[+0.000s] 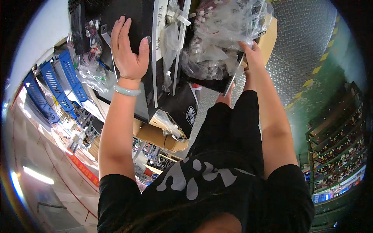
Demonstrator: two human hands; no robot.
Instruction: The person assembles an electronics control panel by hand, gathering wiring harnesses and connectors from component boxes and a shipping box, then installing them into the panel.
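Grey diamond-plate metal floor (289,58) is spanning the right side. Left hand (126,54) is lying flat on a black panel (138,9), thumb spread, forearm extending forward. Right hand (253,58) is gripping the edge of an open black drawer (216,84), fingertips partly hidden; clear crinkled plastic bags (229,31) are filling it.

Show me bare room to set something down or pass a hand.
Bare: the black surface between the left hand and the pale strip, and the metal floor between the cardboard and striped tape. Crowded: the drawer at the right hand, heaped with clear bags, and left of the left hand, where more bags lie.
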